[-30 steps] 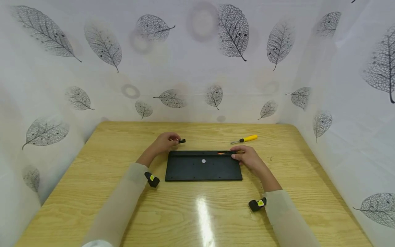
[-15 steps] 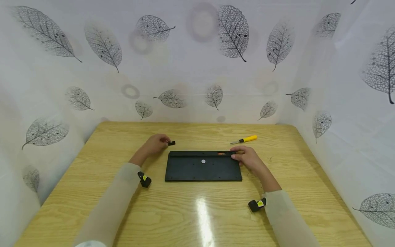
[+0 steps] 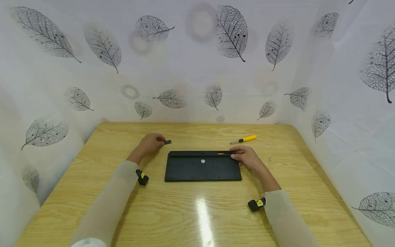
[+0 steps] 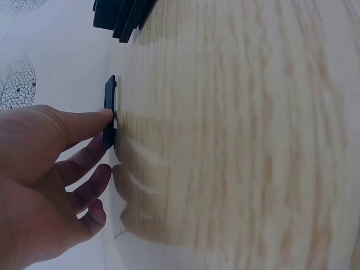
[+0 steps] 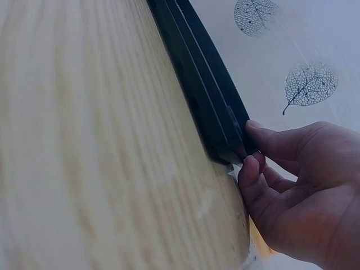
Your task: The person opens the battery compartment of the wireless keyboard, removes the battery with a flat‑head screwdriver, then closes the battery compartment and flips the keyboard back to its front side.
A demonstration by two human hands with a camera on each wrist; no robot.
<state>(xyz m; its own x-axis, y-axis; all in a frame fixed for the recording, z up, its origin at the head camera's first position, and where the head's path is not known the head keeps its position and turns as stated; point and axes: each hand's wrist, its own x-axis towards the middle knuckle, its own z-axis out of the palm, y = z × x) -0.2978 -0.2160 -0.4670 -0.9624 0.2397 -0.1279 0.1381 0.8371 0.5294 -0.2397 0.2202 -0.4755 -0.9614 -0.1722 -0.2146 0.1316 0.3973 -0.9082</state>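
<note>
A black keyboard (image 3: 202, 169) lies face down on the table, a round white sticker on its back. Near its far right corner a battery slot (image 3: 221, 153) is uncovered and shows something orange inside. My right hand (image 3: 247, 157) grips that corner, thumb on one side and fingers on the other, as the right wrist view shows. Beyond the keyboard's far left corner, my left hand (image 3: 151, 143) pinches a small black battery cover (image 4: 109, 112) by thumb and fingers. The cover is close over the tabletop, its other fingers loosely curled below in the left wrist view.
A screwdriver (image 3: 243, 139) with a yellow handle lies behind the keyboard, right of centre. The wooden table (image 3: 197, 212) ends at a leaf-patterned curtain (image 3: 188, 68) behind and at both sides. Each wrist wears a small black camera (image 3: 142, 178).
My left hand has moved left with the battery cover, away from the keyboard's far edge. My right hand and the keyboard have stayed in place.
</note>
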